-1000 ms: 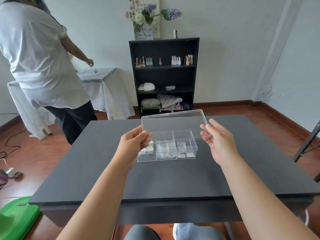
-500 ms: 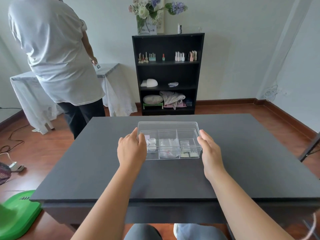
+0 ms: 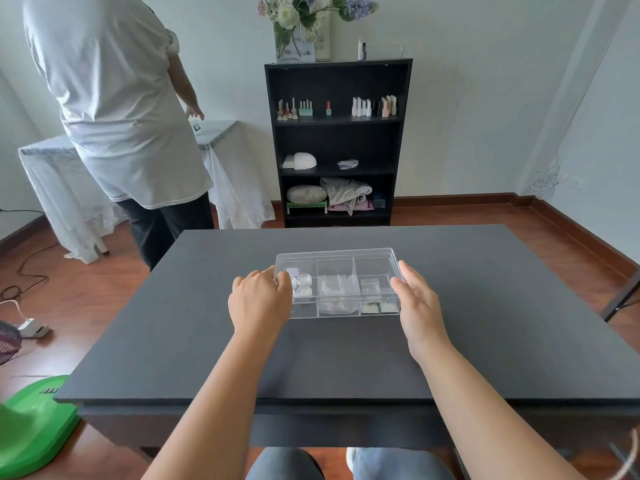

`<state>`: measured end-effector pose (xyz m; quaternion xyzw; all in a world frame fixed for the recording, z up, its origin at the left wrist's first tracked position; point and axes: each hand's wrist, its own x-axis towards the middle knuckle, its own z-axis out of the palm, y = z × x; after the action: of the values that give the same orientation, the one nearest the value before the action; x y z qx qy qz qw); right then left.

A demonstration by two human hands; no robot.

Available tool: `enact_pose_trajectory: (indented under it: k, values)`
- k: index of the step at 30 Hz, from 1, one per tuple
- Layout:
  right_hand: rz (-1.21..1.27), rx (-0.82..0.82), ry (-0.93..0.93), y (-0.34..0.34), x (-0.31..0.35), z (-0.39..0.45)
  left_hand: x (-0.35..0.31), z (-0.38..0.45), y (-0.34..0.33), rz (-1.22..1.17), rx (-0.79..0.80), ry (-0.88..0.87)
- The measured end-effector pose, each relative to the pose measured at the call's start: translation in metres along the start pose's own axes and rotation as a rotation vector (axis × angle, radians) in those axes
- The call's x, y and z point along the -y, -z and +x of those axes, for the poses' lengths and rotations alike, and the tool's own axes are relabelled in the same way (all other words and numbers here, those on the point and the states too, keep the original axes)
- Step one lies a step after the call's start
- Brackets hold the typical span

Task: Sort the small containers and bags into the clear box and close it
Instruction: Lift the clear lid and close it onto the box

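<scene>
The clear box sits in the middle of the dark table with its clear lid lying flat on top. Inside, small round white containers fill the left compartment, clear bags the middle one, and small bags the right one. My left hand rests against the box's left end, its fingers curled at the lid's edge. My right hand lies flat against the box's right end with its fingers straight.
A person in a white shirt stands beyond the table's far left corner, beside a cloth-covered side table. A black shelf with bottles stands against the back wall. A green object lies on the floor at the left.
The lid, held raised above the box a second ago, has come down flat onto the box. Both hands have lowered to the box's ends. The standing person has shifted right.
</scene>
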<state>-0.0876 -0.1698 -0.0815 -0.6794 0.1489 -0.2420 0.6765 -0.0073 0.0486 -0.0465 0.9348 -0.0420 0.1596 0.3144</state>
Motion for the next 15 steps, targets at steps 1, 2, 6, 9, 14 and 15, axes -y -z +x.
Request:
enact_pose_trajectory:
  k: [1, 2, 6, 9, 14, 15]
  values:
    - [-0.001, -0.002, -0.005, 0.000, 0.000, -0.001, 0.001, 0.000, -0.001, -0.003, 0.007, -0.001]
    - [-0.004, -0.007, -0.011, 0.000, 0.000, -0.001, 0.001, 0.000, -0.001, -0.006, 0.013, -0.003]
    - [-0.059, -0.026, -0.016, 0.000, -0.001, -0.002, 0.000, 0.001, 0.000, 0.001, 0.038, 0.002]
    - [-0.133, -0.026, 0.003, 0.000, 0.000, -0.003, 0.000, 0.003, 0.002, 0.057, 0.092, 0.013]
    - [-0.198, -0.037, 0.007, -0.001, -0.001, -0.002, -0.003, 0.010, 0.008, 0.106, 0.188, 0.052]
    - [-0.206, -0.039, 0.005, -0.001, -0.001, -0.002, -0.003, 0.011, 0.009, 0.112, 0.202, 0.059]
